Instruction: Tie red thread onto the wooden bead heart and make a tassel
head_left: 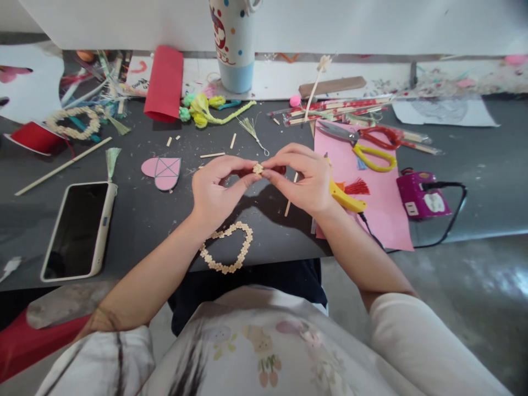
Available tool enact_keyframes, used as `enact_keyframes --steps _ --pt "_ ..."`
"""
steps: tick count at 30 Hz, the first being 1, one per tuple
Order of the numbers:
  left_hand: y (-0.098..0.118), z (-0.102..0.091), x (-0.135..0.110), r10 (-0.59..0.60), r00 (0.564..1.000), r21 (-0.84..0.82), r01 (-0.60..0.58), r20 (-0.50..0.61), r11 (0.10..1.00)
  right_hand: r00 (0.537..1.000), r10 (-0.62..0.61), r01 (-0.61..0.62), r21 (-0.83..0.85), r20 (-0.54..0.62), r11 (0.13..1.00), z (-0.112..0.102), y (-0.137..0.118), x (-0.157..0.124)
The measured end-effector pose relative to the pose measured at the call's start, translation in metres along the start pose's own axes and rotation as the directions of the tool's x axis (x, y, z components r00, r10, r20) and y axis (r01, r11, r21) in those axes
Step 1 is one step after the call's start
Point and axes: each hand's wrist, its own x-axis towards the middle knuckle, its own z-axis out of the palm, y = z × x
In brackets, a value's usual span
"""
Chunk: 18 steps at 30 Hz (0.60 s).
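Note:
A small cream flower-shaped piece (258, 168) is pinched between the fingertips of both hands, above the dark table. My left hand (218, 187) grips it from the left with thumb and forefinger. From the other side my right hand (303, 176) holds it the same way. Below my left wrist, near the table's front edge, lies a heart-shaped ring of cream flower pieces (246, 250). Thin pale sticks (212, 155) are scattered just beyond my hands. A pink paper heart (167, 171) with dark lines lies to the left of my left hand.
On the left are a phone (76, 231), a red ribbon spool (37, 138) and a second cream ring (74, 132). A tumbler (235, 55) stands at the back. Scissors (375, 146) and a yellow glue gun (346, 198) rest on pink paper (383, 220), beside a purple corded box (423, 195).

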Motion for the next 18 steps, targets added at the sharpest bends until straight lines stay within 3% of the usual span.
enact_keyframes --steps 6,11,14,18 --pt "-0.0034 -0.0028 0.0016 0.192 0.981 0.119 -0.192 0.007 0.974 1.0 -0.031 0.031 0.014 -0.002 0.999 -0.0006 0.005 -0.002" --pt "-0.0045 -0.0023 0.0028 0.458 0.889 0.243 -0.447 0.014 0.861 0.993 -0.117 0.118 0.015 -0.022 0.993 0.0006 0.0067 -0.0038" --pt "-0.003 -0.0013 0.0009 0.517 0.856 0.277 -0.501 0.017 0.82 0.984 -0.169 0.172 0.048 -0.054 0.984 0.0012 0.007 -0.0053" --pt "-0.0017 -0.0001 -0.0018 0.532 0.847 0.288 -0.511 0.006 0.81 0.988 -0.148 0.15 0.061 -0.039 0.987 0.001 0.0053 -0.0066"
